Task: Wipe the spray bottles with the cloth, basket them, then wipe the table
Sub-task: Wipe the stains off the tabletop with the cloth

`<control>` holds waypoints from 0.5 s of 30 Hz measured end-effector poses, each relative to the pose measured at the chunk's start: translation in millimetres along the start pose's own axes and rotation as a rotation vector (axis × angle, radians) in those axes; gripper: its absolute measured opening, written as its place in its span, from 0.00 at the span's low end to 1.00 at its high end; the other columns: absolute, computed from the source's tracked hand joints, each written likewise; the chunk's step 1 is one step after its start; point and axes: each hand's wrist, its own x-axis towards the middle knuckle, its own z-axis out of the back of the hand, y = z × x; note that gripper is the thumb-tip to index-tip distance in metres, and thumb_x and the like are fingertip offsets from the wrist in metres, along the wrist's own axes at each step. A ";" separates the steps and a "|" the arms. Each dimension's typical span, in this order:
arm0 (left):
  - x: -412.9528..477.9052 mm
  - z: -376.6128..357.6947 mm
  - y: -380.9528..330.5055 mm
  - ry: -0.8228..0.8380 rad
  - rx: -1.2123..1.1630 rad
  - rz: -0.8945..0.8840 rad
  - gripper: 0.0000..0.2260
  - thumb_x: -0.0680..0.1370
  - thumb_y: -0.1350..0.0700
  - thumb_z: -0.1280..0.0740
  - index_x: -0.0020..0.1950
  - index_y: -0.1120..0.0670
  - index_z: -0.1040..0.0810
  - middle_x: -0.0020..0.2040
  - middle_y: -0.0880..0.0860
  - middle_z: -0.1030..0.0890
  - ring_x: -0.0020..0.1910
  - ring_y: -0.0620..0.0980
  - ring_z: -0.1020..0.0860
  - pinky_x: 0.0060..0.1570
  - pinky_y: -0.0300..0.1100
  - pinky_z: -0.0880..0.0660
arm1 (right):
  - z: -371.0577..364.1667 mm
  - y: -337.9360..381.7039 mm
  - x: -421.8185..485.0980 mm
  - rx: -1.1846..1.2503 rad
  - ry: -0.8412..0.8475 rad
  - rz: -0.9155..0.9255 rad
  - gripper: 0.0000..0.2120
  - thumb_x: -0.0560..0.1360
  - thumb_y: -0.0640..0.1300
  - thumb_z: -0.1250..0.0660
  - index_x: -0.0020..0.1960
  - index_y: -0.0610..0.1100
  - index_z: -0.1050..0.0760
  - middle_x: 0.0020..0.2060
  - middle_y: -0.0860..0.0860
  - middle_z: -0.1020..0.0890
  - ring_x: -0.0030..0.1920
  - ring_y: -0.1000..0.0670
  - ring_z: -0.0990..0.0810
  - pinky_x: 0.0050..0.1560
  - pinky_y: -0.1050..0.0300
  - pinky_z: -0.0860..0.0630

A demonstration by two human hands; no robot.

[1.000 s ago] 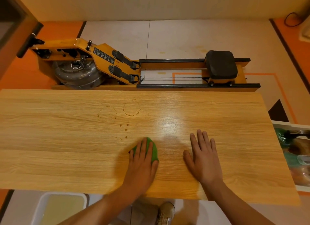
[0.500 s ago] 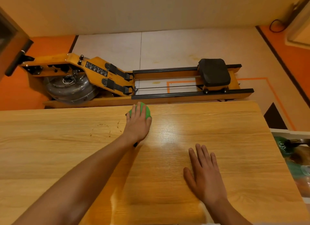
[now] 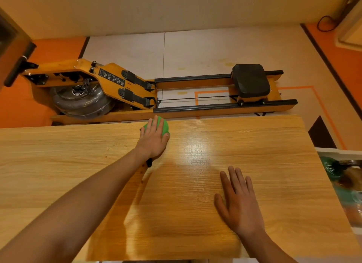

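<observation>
Green cloth (image 3: 165, 125) at far edge of table (image 3: 254, 145), under left hand (image 3: 153, 141).
Left fingers straight, pressed flat on cloth. Right hand (image 3: 241, 202) flat on table's near right part, fingers spread, holding nothing.

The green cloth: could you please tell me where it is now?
In the head view, the green cloth lies under the left hand at the far edge of the wooden table, centre-left, beside the rowing machine.
</observation>
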 end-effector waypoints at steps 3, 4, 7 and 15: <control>-6.1 -4.0 -3.2 -0.015 -0.014 0.017 0.30 0.87 0.45 0.51 0.84 0.56 0.58 0.84 0.57 0.61 0.83 0.59 0.60 0.80 0.60 0.57 | -1.2 0.9 -0.6 -0.003 -0.001 -0.006 0.31 0.83 0.60 0.46 0.81 0.46 0.39 0.82 0.45 0.44 0.83 0.45 0.52 0.80 0.40 0.49; -14.2 -8.3 -6.7 -0.026 -0.034 0.016 0.30 0.87 0.45 0.51 0.84 0.56 0.58 0.84 0.57 0.61 0.83 0.58 0.60 0.80 0.60 0.58 | -1.5 0.7 -1.0 -0.003 0.000 -0.008 0.31 0.83 0.60 0.46 0.81 0.46 0.40 0.82 0.45 0.44 0.83 0.45 0.52 0.80 0.40 0.50; -54.4 -23.7 -18.4 -0.030 -0.113 -0.014 0.31 0.87 0.46 0.50 0.84 0.55 0.60 0.84 0.54 0.63 0.83 0.56 0.62 0.79 0.58 0.61 | -0.4 0.2 0.1 -0.005 0.008 -0.018 0.32 0.82 0.61 0.47 0.82 0.46 0.40 0.83 0.46 0.45 0.83 0.46 0.53 0.80 0.41 0.51; -72.5 -28.7 -5.8 0.075 -0.060 -0.083 0.30 0.87 0.44 0.50 0.84 0.52 0.61 0.83 0.52 0.66 0.82 0.53 0.66 0.80 0.58 0.62 | 1.2 1.2 1.9 -0.028 0.025 -0.018 0.31 0.83 0.60 0.46 0.82 0.46 0.40 0.82 0.45 0.45 0.83 0.45 0.53 0.80 0.41 0.51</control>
